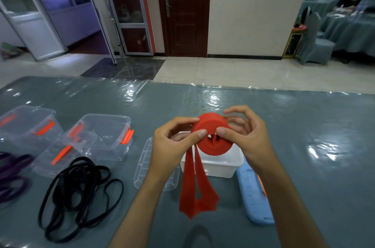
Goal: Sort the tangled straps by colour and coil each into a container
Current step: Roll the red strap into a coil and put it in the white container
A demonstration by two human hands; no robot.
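The red strap (211,136) is mostly wound into a fat roll, held in the air just above the white tub (221,163); its loose tail hangs down in front of the tub, the end fanning out near the table; the left hand (172,142) pinches the roll's near edge between thumb and curled fingers, and the right hand (245,136) grips the other side, thumb pressed on the face of the roll and fingers curled round behind. It looks like a soft, stretchy band, light and floppy, likely to spring loose if the grip slackens; I'd judge the safest hold is across the roll's flat faces, pinning the outer turn, while the tail is fed on. A clear lid (148,163) lies left of the tub and a blue lid (253,193) right of it; further left the black strap (79,193) sprawls in loops on the grey-green table (304,146), still uncoiled; beyond it stand clear boxes (101,136) with orange clasps, and purple straps (12,174) lie at the far left edge.
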